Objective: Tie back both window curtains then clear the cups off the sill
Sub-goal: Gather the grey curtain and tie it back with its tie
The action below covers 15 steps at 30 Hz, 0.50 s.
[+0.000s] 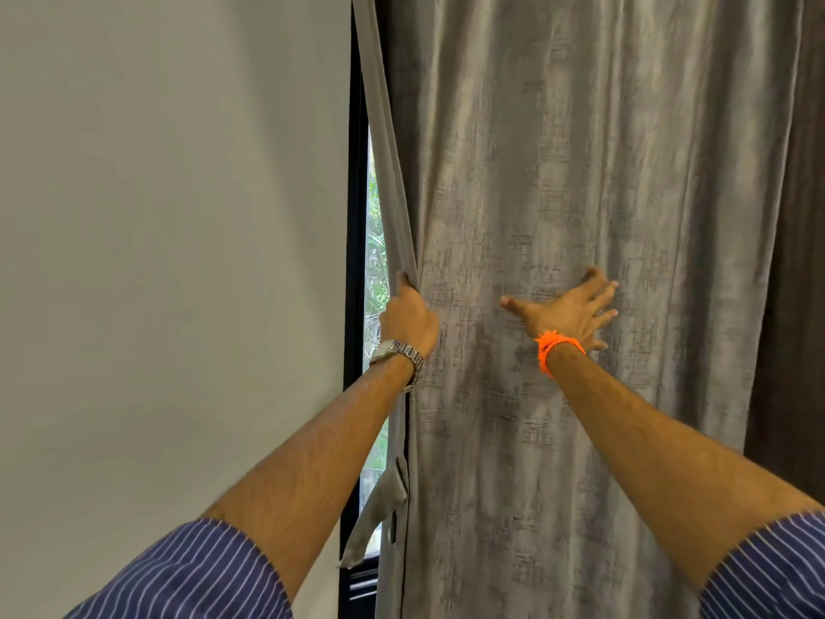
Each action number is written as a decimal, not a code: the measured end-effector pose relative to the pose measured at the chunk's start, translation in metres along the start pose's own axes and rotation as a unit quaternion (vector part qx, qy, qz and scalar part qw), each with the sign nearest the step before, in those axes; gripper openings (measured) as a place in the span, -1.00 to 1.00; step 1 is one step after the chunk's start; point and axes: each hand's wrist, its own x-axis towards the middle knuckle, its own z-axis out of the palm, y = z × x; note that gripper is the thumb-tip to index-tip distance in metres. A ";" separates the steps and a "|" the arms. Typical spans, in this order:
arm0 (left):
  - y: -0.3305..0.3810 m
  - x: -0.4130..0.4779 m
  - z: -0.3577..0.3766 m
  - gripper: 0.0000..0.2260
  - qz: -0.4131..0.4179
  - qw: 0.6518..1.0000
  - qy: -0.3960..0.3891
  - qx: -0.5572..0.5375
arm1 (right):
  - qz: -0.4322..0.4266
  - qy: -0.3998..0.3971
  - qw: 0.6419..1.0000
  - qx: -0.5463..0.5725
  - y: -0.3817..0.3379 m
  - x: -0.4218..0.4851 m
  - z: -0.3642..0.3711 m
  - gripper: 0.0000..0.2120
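A grey textured curtain hangs over the window and fills most of the view. My left hand, with a metal watch on the wrist, grips the curtain's left edge and holds it a little away from the window frame. My right hand, with an orange thread band on the wrist, lies flat against the cloth with its fingers spread. A grey fabric tie-back strap dangles from the curtain's left edge below my left arm. The sill and the cups are hidden behind the cloth.
A plain pale wall fills the left half. The black window frame runs down beside it, with greenery showing through a narrow strip of glass. A darker brown curtain hangs at the far right.
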 end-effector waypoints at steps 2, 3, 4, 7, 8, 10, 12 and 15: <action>0.002 -0.002 0.004 -0.57 -0.008 1.000 0.016 -0.011 | 0.013 -0.017 0.999 0.038 0.007 0.004 -0.004 0.31; 0.004 -0.003 0.005 -0.56 -0.010 0.999 0.027 -0.013 | 0.016 -0.026 0.998 0.059 0.011 0.006 -0.004 0.34; 0.004 -0.004 0.006 -0.54 -0.012 0.999 0.037 -0.012 | 0.020 -0.035 0.996 0.073 0.013 0.006 -0.004 0.35; 0.005 -0.006 0.008 -0.50 -0.016 0.999 0.049 -0.005 | 0.029 -0.048 0.995 0.088 0.020 0.009 -0.003 0.32; 0.005 -0.006 0.009 -0.50 -0.020 0.999 0.049 -0.003 | 0.030 -0.053 0.994 0.091 0.022 0.010 -0.003 0.29; 0.006 -0.007 0.011 -0.53 -0.022 0.998 0.051 0.005 | 0.030 -0.062 0.993 0.095 0.024 0.010 -0.002 0.18; 0.007 -0.008 0.013 -0.60 -0.019 0.998 0.053 0.014 | 0.028 -0.067 0.992 0.099 0.025 0.010 -0.001 0.05; 0.012 -0.010 0.017 -0.72 -0.007 0.998 0.056 0.038 | -0.005 -0.072 0.994 0.086 0.027 0.009 0.006 -0.31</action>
